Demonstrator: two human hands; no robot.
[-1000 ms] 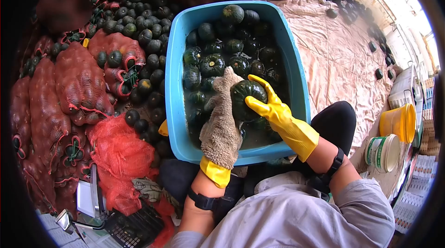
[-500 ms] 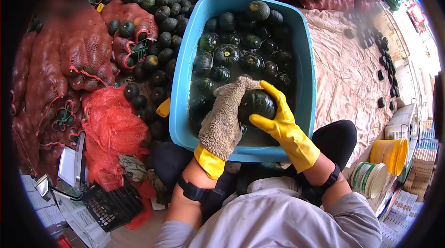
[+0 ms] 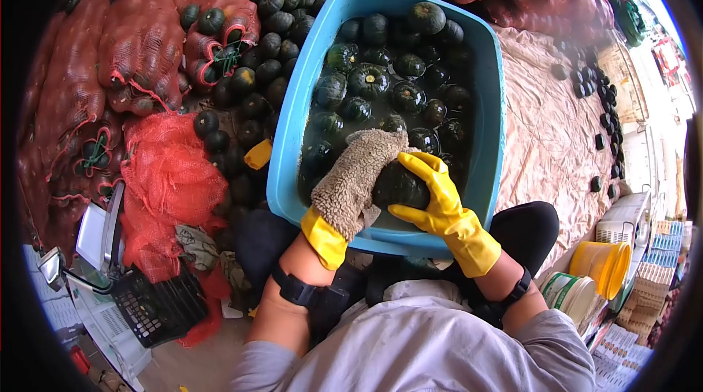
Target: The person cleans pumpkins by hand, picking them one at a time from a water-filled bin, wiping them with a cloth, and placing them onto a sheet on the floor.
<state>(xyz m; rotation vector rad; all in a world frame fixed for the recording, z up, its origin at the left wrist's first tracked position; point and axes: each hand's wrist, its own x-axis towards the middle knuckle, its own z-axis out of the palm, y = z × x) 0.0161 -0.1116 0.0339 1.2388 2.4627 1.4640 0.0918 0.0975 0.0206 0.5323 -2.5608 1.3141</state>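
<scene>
Green squash (image 3: 400,188): now nearer blue tub (image 3: 275,172) front rim; right hand (image 3: 444,209) fingers grasping it; left hand (image 3: 350,190) fingers cloth-covered, grip indeterminable.

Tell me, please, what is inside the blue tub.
The blue tub holds murky water and many dark green squashes. The cloth, right hand and held squash cover part of the near end; the bottom is hidden.

Produce storage/packing area
Stacked red mesh sacks (image 3: 143,44), loose dk green squash (image 3: 282,22) on floor, blue tub (image 3: 277,179) w/ water, plastic buckets (image 3: 600,267).
</scene>
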